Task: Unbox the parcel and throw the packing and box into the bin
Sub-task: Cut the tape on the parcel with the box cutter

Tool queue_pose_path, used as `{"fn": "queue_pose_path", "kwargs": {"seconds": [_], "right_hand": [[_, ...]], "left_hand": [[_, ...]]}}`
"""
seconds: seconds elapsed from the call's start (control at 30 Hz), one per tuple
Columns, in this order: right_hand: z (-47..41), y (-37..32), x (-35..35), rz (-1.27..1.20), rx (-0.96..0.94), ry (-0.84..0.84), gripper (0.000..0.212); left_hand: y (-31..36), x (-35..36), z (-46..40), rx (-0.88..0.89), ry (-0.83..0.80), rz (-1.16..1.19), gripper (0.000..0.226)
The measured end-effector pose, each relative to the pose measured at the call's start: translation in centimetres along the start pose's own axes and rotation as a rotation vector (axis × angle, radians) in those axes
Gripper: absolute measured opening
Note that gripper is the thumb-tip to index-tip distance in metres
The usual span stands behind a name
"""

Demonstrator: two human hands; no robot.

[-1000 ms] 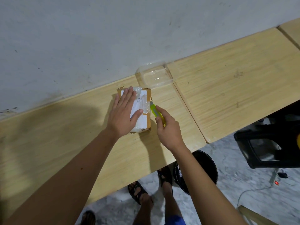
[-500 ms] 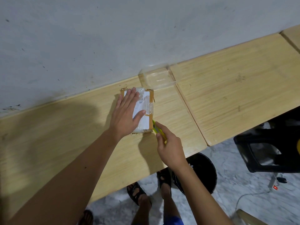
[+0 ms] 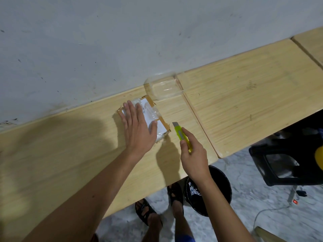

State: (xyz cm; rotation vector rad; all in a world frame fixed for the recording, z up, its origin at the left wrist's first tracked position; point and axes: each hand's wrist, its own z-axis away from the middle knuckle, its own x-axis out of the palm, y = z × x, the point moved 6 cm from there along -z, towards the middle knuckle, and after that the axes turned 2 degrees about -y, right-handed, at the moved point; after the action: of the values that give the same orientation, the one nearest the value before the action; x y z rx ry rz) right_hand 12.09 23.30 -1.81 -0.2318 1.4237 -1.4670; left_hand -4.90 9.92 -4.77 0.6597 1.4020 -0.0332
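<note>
A grey wall (image 3: 122,41) stands behind the wooden surface (image 3: 244,95). On the surface lies the parcel (image 3: 158,119), a small cardboard box wrapped in clear tape, with a white label whose print is too small to read. The left hand (image 3: 138,130) lies flat on it, fingers together, thumb out to the side. Just beside the parcel, the right hand (image 3: 194,154) has its fingers clamped on a yellow-green cutter (image 3: 181,135), the blade out, apart from the box. The black bin (image 3: 218,189) stands on the floor below.

One parcel (image 3: 153,117), one cutter (image 3: 181,136), two hands (image 3: 138,135).
</note>
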Motion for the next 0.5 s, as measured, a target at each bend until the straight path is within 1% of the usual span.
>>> {"fn": "queue_pose_path", "kwargs": {"seconds": [0.03, 0.1, 0.13, 0.17, 0.23, 0.27, 0.43, 0.5], "right_hand": [[-0.1, 0.1, -0.2, -0.004, 0.004, 0.007, 0.042], [0.0, 0.3, -0.6, -0.011, 0.013, 0.011, 0.042], [0.0, 0.3, -0.6, -0.013, 0.015, 0.008, 0.042], [0.1, 0.4, -0.7, -0.014, 0.017, 0.004, 0.042], [0.3, 0.5, -1.0, -0.018, 0.017, 0.000, 0.041], [0.4, 0.6, -1.1, -0.023, 0.018, 0.003, 0.041], [0.2, 1.3, -1.4, -0.036, 0.024, 0.011, 0.041], [0.3, 1.6, -1.3, -0.045, 0.032, 0.003, 0.041]], "left_hand": [[0.4, -0.4, -0.4, 0.154, -0.005, -0.070, 0.084], [1.2, -0.3, -1.4, 0.513, -0.084, -0.195, 0.079], [1.3, -0.2, -2.1, 0.650, -0.135, -0.224, 0.075], [1.2, 0.1, -2.9, 0.727, -0.191, -0.233, 0.074], [0.6, 0.4, -4.2, 0.753, -0.289, -0.218, 0.077], [0.4, 0.5, -4.6, 0.750, -0.306, -0.210, 0.079], [0.4, 0.3, -4.8, 0.744, -0.227, -0.103, 0.074], [0.4, 0.5, -4.5, 0.685, -0.189, -0.079, 0.072]]}}
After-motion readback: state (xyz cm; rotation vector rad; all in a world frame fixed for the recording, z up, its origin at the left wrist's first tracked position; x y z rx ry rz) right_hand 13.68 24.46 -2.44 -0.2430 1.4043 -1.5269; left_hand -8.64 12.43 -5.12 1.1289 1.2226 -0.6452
